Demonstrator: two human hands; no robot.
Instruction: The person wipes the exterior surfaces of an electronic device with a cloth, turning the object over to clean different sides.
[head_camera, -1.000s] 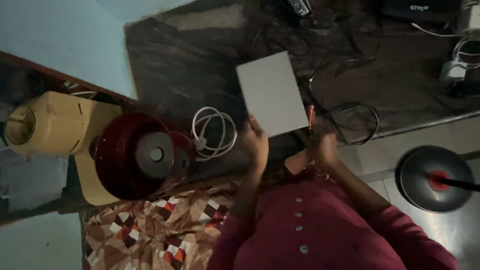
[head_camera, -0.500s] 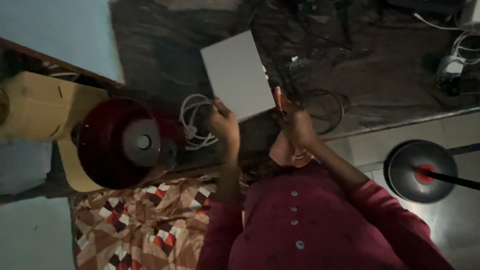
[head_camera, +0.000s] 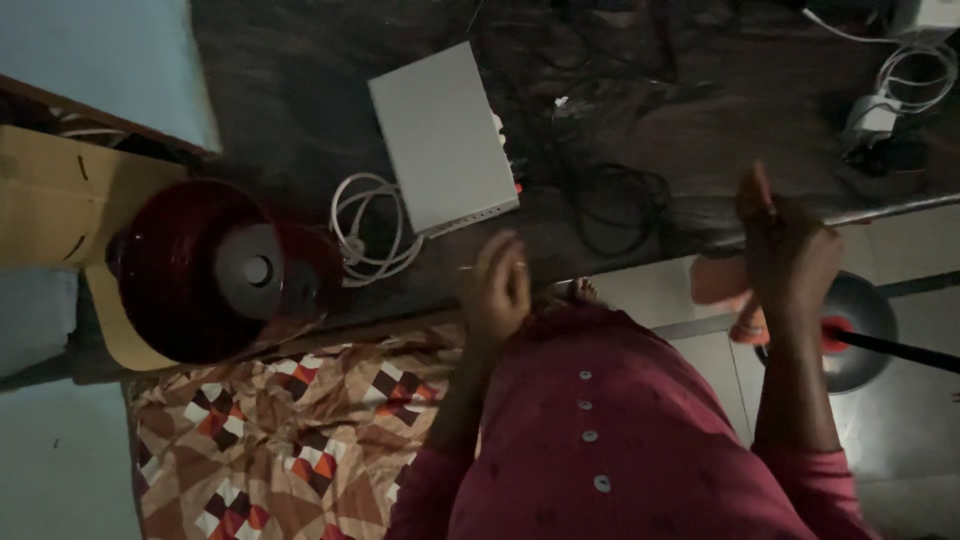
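Observation:
A flat white box-shaped device (head_camera: 440, 135) lies on the dark table (head_camera: 300, 90), with neither hand on it. My left hand (head_camera: 497, 290) hovers just below its near corner, fingers loosely curled and holding nothing I can make out. My right hand (head_camera: 785, 245) is raised over the table's front edge, well right of the device. It is closed around what looks like a thin reddish stick (head_camera: 759, 183) pointing up. The light is dim, so small details are unclear.
A round dark-red appliance with a grey lid knob (head_camera: 200, 270) stands left, by a coiled white cable (head_camera: 370, 230) and a cardboard box (head_camera: 60, 200). Black cables (head_camera: 610, 200) and a white charger (head_camera: 875, 115) lie on the table. Below are patterned cloth (head_camera: 270, 440) and a round black stand base (head_camera: 850, 320).
Both hands have let go of the white device, which now lies flat on the table. My left hand dropped below it and my right hand moved away to the right.

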